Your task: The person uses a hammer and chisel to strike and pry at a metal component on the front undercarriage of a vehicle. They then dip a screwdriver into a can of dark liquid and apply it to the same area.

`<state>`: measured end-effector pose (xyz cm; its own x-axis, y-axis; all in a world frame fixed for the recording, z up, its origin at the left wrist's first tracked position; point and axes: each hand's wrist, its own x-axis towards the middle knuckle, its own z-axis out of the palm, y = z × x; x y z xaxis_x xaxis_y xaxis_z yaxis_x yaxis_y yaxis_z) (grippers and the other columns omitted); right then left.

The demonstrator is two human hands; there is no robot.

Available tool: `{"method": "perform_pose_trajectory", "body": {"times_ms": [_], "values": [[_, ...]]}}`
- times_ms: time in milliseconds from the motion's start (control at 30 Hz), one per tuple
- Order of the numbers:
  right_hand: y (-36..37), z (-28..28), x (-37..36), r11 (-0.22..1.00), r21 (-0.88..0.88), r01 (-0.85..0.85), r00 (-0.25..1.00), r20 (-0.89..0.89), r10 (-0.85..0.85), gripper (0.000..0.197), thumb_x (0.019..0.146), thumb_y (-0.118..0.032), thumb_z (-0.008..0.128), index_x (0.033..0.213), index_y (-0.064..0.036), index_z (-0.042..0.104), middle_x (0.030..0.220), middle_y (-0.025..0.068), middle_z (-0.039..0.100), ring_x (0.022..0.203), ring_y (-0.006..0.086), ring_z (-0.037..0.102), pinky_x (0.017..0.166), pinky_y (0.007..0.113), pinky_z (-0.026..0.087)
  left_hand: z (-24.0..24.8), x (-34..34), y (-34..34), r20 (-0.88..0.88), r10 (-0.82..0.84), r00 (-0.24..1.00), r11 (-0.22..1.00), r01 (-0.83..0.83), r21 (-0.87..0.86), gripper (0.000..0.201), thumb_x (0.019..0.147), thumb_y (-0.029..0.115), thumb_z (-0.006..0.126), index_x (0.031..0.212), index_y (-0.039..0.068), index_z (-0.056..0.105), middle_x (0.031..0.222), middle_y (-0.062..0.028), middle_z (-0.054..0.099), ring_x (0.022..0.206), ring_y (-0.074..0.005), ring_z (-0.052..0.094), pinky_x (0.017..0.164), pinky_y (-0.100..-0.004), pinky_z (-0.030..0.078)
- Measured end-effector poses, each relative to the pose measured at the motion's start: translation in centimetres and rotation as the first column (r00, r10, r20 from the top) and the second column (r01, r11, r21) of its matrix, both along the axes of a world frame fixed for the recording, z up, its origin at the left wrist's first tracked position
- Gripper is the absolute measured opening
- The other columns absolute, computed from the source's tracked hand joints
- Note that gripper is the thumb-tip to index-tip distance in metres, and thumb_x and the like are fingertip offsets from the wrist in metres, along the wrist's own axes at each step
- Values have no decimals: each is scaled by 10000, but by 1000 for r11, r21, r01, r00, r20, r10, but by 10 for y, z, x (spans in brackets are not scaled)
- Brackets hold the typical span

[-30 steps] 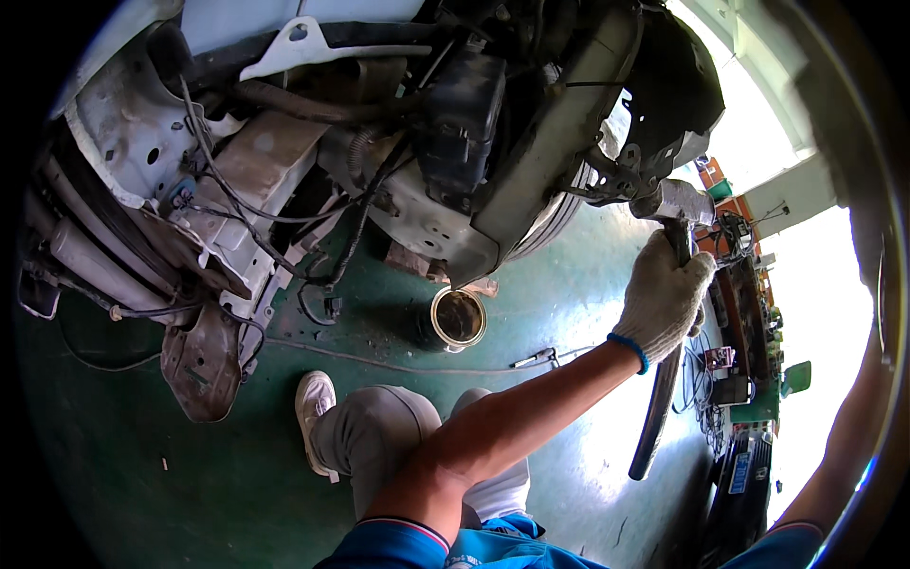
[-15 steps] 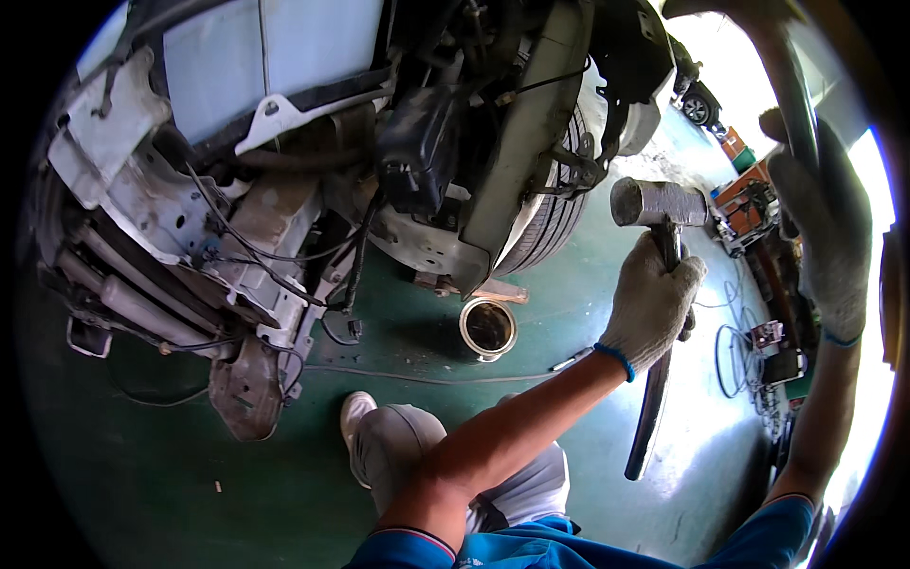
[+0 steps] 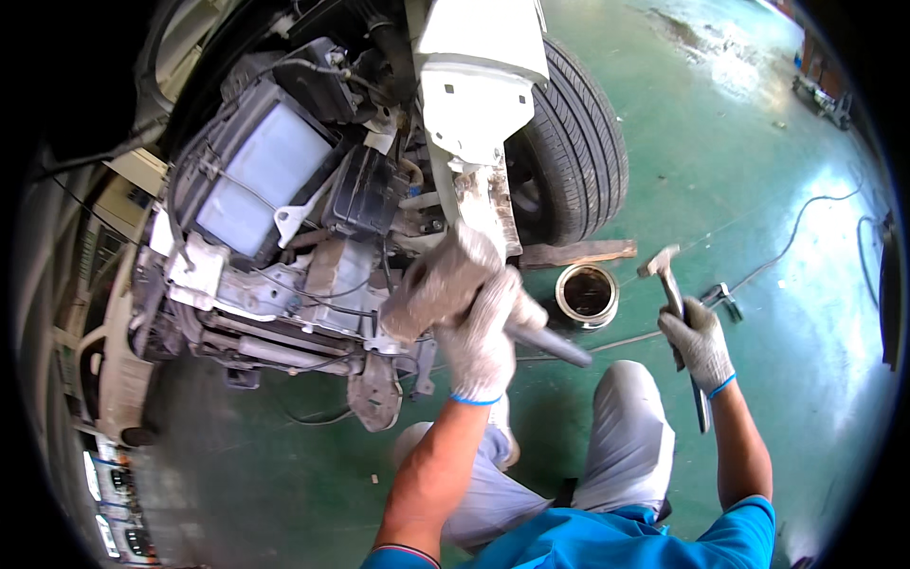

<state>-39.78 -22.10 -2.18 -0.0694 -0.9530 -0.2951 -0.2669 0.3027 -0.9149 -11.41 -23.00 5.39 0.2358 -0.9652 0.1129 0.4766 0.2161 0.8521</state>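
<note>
My left hand [image 3: 479, 346], in a white knit glove with a blue cuff, is closed round the handle of a sledgehammer [image 3: 441, 284]. Its thick worn head hangs before the stripped front of a car [image 3: 313, 284], and I cannot tell whether it touches. The handle points down to the right. My right hand [image 3: 700, 343], gloved alike, grips a smaller hammer [image 3: 671, 284] above the floor, its head up and its handle running down past the wrist. Nearest the sledgehammer is the car's bare, scraped metal rail [image 3: 485, 204] below a white body panel [image 3: 479, 104].
An open round can [image 3: 587, 296], dark inside, stands on the green floor beside a wooden board [image 3: 578, 253] near the tyre [image 3: 583, 142]. A hose [image 3: 791, 242] and a metal clamp-like tool [image 3: 728, 300] lie to the right. Another vehicle body [image 3: 118, 370] is at left.
The sledgehammer has come leftward in my left hand, toward the car front. My right hand has dropped from high at the right, and its hammer's head now shows. The view has shifted.
</note>
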Motion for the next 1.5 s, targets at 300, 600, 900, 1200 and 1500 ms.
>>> {"method": "perform_pose_trajectory", "body": {"times_ms": [300,600,900,1200,1500], "values": [[48,-108,-7,968,251,29,930,349,-118,210,896,-150,632,1016,22,633,722,24,572,480,100,532,424,266,456,-172,6,10,328,-108,938,815,-105,570,185,897,160,776,1019,54,684,810,-29,651,707,-156,624,709,-312,505],[99,-150,-19,908,384,166,604,688,-402,502,939,-125,620,1361,77,438,694,40,557,421,96,525,370,208,439,-431,-5,83,-29,121,992,423,-25,906,131,847,93,733,817,108,607,567,-25,520,380,-176,485,341,-355,384],[91,-141,-26,907,361,218,681,609,-406,553,894,-63,574,1412,84,445,677,36,551,393,100,473,342,230,407,-458,-30,123,-180,-208,961,-24,179,984,285,980,270,614,1202,113,530,863,-93,628,637,-284,638,582,-438,541],[15,-33,-7,947,-303,-104,937,288,195,578,907,-71,635,1465,10,508,1043,132,671,842,181,621,823,325,535,-102,22,-30,541,-500,676,745,18,667,258,957,289,647,1015,40,681,767,-107,703,617,-198,683,562,-323,560],[-4,-29,33,775,-493,-395,897,-24,442,416,936,-285,702,1243,-8,652,963,239,710,881,404,718,791,427,561,147,53,-119,829,418,371,893,1,-450,598,969,474,663,1267,-43,637,1016,-106,710,988,-160,661,841,-336,563]]}}
